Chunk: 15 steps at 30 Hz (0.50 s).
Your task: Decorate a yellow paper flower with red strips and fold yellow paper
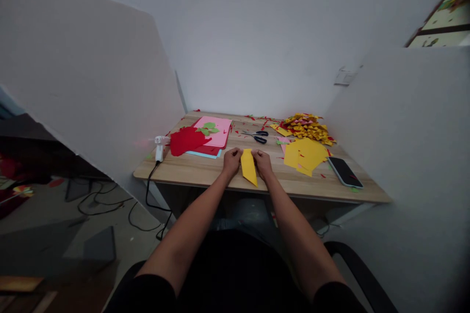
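Observation:
Between my two hands, near the front edge of the table, is a narrow piece of yellow paper, its lower end cut or folded at a slant. My left hand pinches its left edge near the top. On the other side, my right hand grips the upper right edge with closed fingers. Scissors with dark handles lie partly open just beyond my hands. To the right lie flat yellow sheets, and behind them rises a heap of small yellow pieces.
At left are red paper, pink sheets, green leaf-shaped cutouts and a white corded glue-gun-like tool. A phone lies at the right edge. Red scraps dot the wooden table. Partitions flank both sides.

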Tool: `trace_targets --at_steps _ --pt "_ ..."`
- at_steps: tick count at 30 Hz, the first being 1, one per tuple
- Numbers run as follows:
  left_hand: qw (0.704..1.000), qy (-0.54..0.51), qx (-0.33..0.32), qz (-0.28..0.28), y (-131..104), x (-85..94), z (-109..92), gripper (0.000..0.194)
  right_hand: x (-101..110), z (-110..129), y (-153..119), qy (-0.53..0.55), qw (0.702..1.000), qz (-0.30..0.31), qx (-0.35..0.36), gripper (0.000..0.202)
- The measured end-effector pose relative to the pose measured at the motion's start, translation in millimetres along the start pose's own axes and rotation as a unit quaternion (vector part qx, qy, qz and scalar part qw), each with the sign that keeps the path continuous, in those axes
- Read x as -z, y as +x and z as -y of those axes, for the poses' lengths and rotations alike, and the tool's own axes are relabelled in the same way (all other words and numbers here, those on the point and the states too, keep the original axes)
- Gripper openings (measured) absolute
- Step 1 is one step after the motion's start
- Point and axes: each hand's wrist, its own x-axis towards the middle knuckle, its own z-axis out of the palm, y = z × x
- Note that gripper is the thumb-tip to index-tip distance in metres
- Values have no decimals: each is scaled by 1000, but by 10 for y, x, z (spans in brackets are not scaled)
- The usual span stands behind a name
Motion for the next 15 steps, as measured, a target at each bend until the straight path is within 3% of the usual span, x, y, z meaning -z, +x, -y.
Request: trace_targets --at_steps 9,15 --pt "998 14 16 57 10 -19 32 31 3 52 -62 -7 1000 26 -1 35" --pt "997 43 8 62 -3 6 23 36 -30 87 -86 -32 998 53 -6 37"
